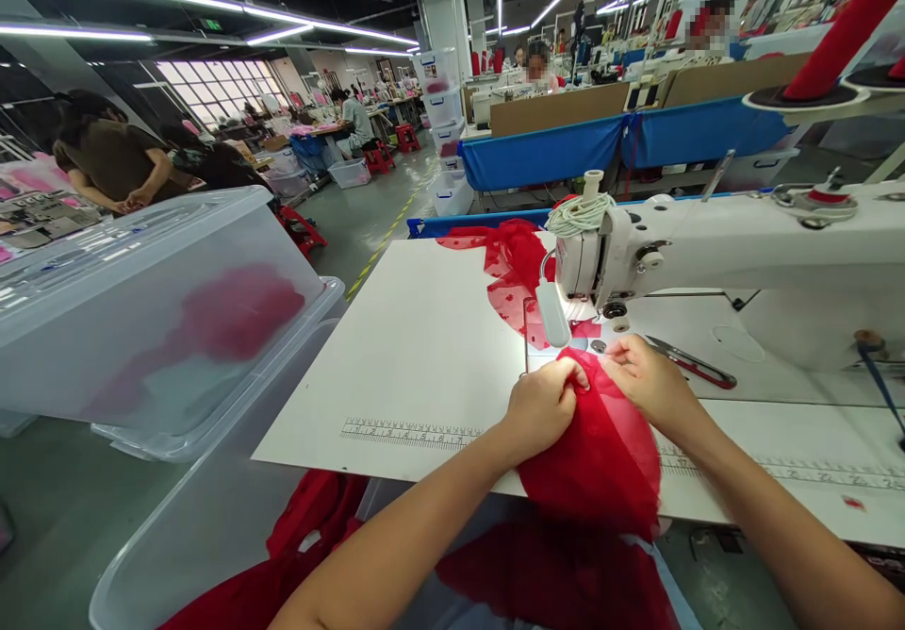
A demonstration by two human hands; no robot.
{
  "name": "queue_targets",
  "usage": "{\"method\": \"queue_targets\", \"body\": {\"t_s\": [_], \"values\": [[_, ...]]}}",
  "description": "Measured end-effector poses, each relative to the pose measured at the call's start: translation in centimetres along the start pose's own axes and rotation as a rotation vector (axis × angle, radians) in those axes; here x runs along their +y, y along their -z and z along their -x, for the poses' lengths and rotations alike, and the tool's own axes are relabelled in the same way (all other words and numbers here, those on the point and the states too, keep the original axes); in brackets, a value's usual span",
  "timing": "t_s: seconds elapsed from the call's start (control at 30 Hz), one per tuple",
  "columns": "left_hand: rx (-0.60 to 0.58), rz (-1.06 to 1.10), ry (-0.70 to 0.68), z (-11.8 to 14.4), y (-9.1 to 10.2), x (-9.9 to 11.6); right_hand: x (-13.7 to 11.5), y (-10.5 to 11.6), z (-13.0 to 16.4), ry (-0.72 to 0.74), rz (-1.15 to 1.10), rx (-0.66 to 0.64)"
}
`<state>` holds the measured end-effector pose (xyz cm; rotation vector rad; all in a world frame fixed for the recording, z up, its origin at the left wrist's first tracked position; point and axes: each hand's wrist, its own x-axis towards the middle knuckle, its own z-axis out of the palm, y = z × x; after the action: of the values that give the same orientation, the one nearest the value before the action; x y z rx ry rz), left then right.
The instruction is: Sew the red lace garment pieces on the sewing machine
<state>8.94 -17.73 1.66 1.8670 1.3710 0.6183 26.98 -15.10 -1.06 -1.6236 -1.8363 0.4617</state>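
Sheer red fabric (600, 451) hangs over the front edge of the sewing table, in front of the sewing machine (586, 253). My left hand (544, 402) is closed on the fabric's upper left edge. At its upper right edge my right hand (647, 375) pinches the same cloth, close to the needle area. Behind the machine's head lies more red fabric with dots (513, 281). A pair of thread snips or a cutter (697, 363) rests on the machine bed, just right of my right hand.
A ruler scale (410, 433) is printed along the table's front (396, 347). Left of it stands a lidded clear plastic bin (141, 319). Below, an open bin (190, 526) holds red cloth (318, 507). Red thread cones (841, 41) stand upper right. Other people work farther back.
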Motion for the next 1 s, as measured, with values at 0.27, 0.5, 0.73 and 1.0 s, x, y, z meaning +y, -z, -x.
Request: {"method": "queue_targets", "body": {"t_s": [0.27,0.5,0.73,1.0], "values": [[0.048,0.052,0.050,-0.1,-0.5,-0.1,-0.3,1.0,-0.2,0.085,0.001,0.066],[0.032,0.088,0.021,0.0,-0.1,-0.5,-1.4,-1.0,1.4,0.280,-0.051,-0.157],[0.066,0.006,-0.011,-2.5,3.4,-2.8,1.2,-0.1,0.1,0.472,0.079,-0.303],[0.123,-0.313,-0.178,-3.7,3.3,-2.8,3.1,0.1,-1.0,0.753,0.085,-0.270]]}}
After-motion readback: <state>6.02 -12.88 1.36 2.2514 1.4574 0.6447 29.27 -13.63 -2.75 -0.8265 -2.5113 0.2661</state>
